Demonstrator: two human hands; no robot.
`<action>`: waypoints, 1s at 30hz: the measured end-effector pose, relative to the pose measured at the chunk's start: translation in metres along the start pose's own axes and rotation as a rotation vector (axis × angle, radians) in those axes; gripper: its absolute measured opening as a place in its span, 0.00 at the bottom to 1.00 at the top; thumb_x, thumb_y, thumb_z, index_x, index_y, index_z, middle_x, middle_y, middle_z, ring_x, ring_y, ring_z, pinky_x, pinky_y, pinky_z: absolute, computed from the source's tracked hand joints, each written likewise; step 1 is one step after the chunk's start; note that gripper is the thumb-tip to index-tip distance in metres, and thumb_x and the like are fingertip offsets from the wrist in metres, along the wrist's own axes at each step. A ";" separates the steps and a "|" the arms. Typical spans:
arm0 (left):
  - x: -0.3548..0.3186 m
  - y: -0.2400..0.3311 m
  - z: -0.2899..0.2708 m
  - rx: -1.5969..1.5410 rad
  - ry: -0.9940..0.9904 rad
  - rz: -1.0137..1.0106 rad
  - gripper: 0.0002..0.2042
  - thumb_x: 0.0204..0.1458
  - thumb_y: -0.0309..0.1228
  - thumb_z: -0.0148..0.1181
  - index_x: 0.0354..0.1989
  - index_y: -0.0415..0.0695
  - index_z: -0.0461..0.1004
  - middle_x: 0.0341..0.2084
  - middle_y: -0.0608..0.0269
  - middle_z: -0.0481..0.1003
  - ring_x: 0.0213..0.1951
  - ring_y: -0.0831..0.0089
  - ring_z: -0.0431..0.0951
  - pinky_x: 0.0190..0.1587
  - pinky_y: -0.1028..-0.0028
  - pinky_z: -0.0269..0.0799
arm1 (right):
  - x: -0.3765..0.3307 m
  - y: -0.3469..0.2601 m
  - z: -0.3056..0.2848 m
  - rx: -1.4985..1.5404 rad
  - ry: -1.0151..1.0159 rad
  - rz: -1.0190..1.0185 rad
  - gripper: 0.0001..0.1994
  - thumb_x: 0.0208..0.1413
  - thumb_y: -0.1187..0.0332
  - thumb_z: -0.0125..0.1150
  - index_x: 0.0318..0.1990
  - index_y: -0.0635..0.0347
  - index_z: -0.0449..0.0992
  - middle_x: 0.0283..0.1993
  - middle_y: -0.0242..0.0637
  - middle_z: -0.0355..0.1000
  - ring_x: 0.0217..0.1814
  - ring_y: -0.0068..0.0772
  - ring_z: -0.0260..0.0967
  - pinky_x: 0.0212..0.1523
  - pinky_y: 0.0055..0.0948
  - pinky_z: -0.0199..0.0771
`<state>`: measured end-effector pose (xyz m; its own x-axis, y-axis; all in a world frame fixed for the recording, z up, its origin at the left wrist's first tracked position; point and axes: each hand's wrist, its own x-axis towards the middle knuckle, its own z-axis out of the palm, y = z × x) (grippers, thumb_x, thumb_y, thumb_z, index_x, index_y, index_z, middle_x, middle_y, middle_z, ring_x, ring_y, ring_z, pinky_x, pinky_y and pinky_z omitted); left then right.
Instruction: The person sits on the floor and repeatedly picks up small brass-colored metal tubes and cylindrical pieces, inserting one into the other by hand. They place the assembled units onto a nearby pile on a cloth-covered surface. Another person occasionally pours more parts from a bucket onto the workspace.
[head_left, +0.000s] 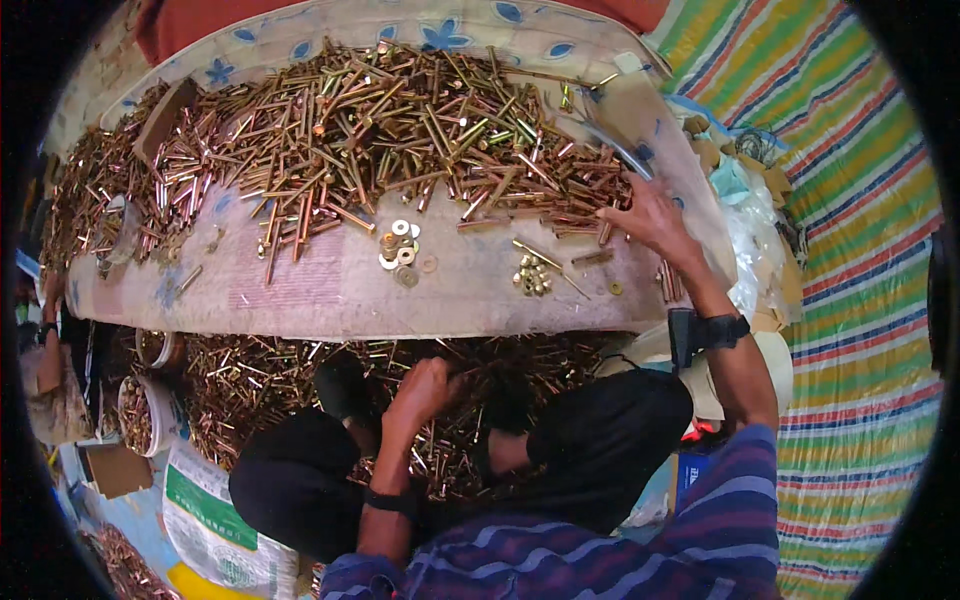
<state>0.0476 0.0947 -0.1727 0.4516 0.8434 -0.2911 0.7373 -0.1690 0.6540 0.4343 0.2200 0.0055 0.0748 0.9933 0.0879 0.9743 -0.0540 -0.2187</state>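
While the right hand (650, 222), thumb spread, met the bolt heap (400, 130) on the tabletop (450, 305), the left hand (424, 386) curled above lower bolts (250, 380); what either gripped was unclear. Nuts (532, 277) and washers (402, 250) lay apart, presumably keeping kinds separate.

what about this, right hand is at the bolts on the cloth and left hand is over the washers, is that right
Not quite: the head view shows the left hand below the near edge of the cloth, between the knees, not over the washers. The right hand is at the bolts.
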 end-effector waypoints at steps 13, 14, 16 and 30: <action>-0.001 0.001 -0.003 0.012 -0.017 -0.038 0.16 0.52 0.37 0.67 0.30 0.33 0.78 0.32 0.34 0.77 0.40 0.37 0.78 0.43 0.49 0.75 | -0.001 0.006 0.037 0.122 -0.248 -0.095 0.49 0.37 0.52 0.80 0.61 0.75 0.60 0.57 0.71 0.69 0.60 0.65 0.69 0.61 0.50 0.69; -0.001 -0.001 0.000 0.018 0.005 -0.024 0.16 0.52 0.38 0.67 0.30 0.33 0.77 0.32 0.35 0.77 0.40 0.37 0.78 0.43 0.49 0.75 | 0.002 -0.002 0.044 0.178 -0.241 -0.076 0.48 0.37 0.53 0.80 0.60 0.75 0.60 0.57 0.72 0.68 0.60 0.65 0.69 0.60 0.50 0.70; -0.002 -0.005 0.005 0.028 0.030 -0.003 0.16 0.52 0.38 0.67 0.31 0.33 0.77 0.33 0.35 0.78 0.41 0.37 0.78 0.43 0.49 0.75 | 0.010 -0.022 0.055 0.143 -0.187 -0.142 0.49 0.40 0.52 0.79 0.64 0.73 0.59 0.62 0.68 0.66 0.65 0.60 0.66 0.64 0.47 0.66; -0.005 -0.006 -0.001 0.005 0.040 0.010 0.17 0.55 0.38 0.65 0.31 0.31 0.76 0.33 0.31 0.77 0.40 0.35 0.77 0.42 0.49 0.74 | 0.049 -0.105 0.052 0.225 -0.017 -0.294 0.25 0.49 0.62 0.70 0.50 0.70 0.74 0.43 0.57 0.76 0.47 0.52 0.76 0.48 0.44 0.75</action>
<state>0.0406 0.0924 -0.1745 0.4385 0.8615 -0.2559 0.7353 -0.1802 0.6533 0.3240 0.2800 -0.0180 -0.2065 0.9648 0.1630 0.8825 0.2556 -0.3948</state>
